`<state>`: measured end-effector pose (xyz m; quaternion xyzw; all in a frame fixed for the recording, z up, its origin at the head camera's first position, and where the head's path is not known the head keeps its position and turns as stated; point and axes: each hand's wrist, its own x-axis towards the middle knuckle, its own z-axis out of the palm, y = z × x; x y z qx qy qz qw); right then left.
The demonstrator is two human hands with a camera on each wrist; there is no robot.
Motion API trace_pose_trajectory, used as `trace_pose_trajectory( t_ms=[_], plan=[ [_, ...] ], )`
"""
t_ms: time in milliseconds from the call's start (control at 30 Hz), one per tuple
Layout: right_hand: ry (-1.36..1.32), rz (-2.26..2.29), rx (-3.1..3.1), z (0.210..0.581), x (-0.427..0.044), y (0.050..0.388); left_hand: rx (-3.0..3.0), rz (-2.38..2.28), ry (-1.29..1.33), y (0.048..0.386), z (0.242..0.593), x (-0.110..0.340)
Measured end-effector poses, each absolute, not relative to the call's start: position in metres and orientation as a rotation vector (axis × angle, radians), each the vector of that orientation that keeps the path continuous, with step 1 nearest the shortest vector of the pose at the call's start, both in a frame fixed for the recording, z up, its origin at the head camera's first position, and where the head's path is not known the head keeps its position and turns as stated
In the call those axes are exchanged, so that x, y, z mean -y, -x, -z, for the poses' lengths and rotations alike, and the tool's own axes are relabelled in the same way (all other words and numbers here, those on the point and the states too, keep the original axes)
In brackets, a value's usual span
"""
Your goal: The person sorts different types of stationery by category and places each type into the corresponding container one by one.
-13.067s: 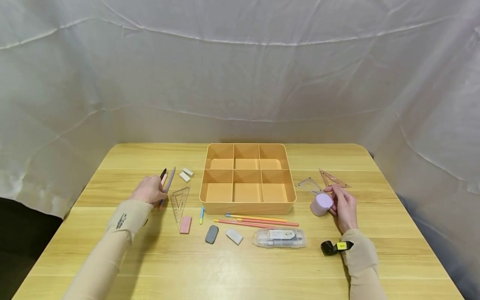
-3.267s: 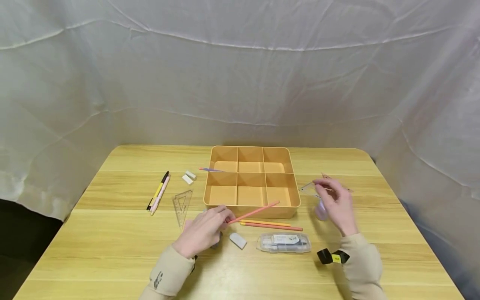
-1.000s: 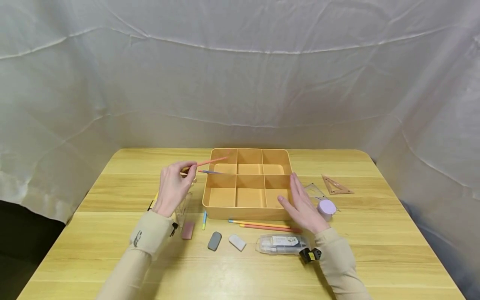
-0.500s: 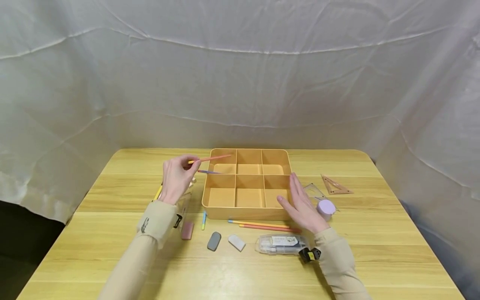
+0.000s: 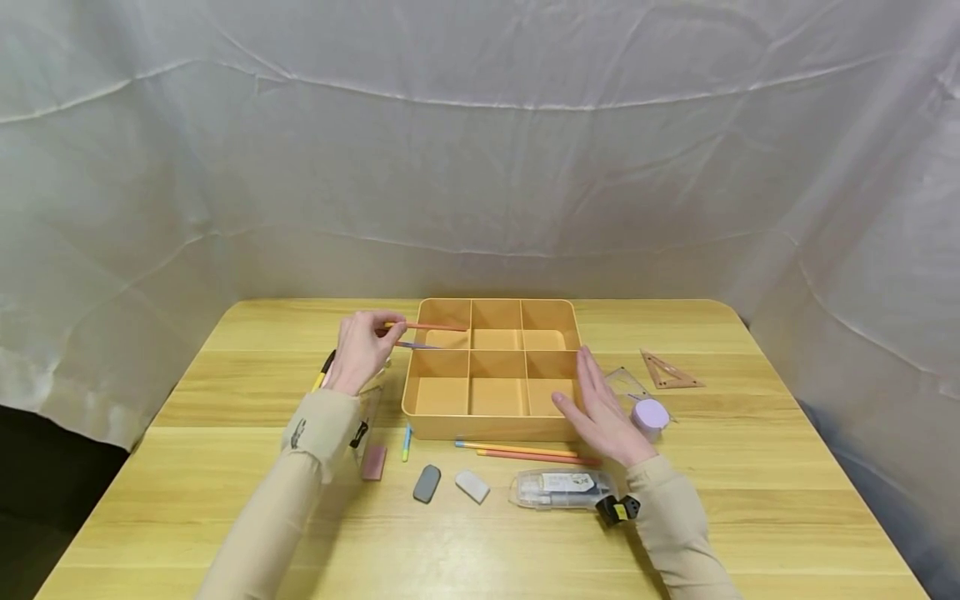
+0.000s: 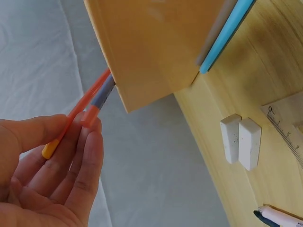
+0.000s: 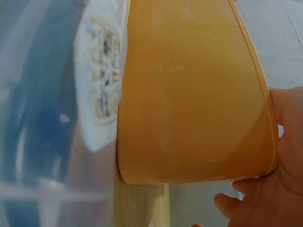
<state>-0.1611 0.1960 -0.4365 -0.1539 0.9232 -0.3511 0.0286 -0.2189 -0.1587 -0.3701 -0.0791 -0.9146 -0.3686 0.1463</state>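
My left hand [image 5: 363, 348] pinches the yellow end of a red pencil [image 5: 435, 327] between thumb and fingers, its far part over the back-left compartment of the orange box [image 5: 495, 428]. A purple pencil with a red end [image 5: 417, 345] leans on the box's left rim, just below the red one. In the left wrist view the purple pencil's end [image 6: 90, 118] lies by the fingers of my left hand [image 6: 61, 165]; whether they touch it I cannot tell. My right hand [image 5: 606, 410], fingers straight, rests against the box's right side; the right wrist view shows it [image 7: 279, 165] at the rim.
In front of the box lie pencils [image 5: 525, 456], a grey eraser [image 5: 427, 483], a white eraser [image 5: 472, 486] and a clear case [image 5: 562, 489]. Right are a purple round item [image 5: 649, 416] and set squares [image 5: 670, 372]. Left are a pink eraser [image 5: 374, 462] and pens [image 5: 325, 368].
Over the last second my left hand has moved slightly right, and the red pencil's far end has come lower over the back-left compartment. My right hand stays against the box.
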Motion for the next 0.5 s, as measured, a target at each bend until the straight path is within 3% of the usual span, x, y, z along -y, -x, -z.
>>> trace_pose_trajectory(
  t_ms=[500],
  plan=[
    [0.478,1.085,-2.855,0.4372,-0.1951,0.1625,2.765,1.109,0.158,0.2282,0.3773,0.1619]
  ],
)
